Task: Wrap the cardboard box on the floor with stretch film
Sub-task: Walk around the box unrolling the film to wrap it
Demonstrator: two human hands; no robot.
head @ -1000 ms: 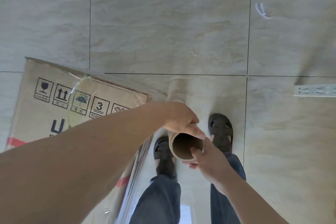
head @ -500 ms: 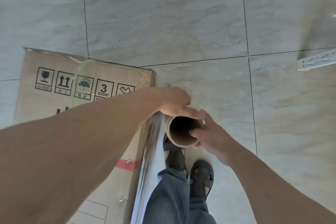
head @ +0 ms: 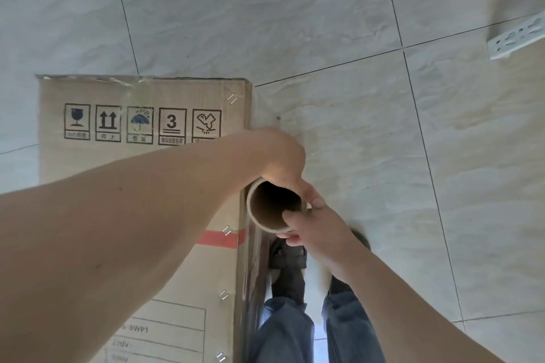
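looking down over the stretch film roll (head: 272, 206), i see its cardboard core end-on, long axis running down toward the floor, just beside the right edge of the cardboard box (head: 141, 186). left hand (head: 283, 156) curls over the roll's far rim; right hand (head: 318, 227) pinches the near rim, thumb inside the core. both sit equally close. film (head: 250, 274) clings along the box's right side. pale tiled floor (head: 295, 23); a white perforated bracket (head: 516, 37) lies well apart.
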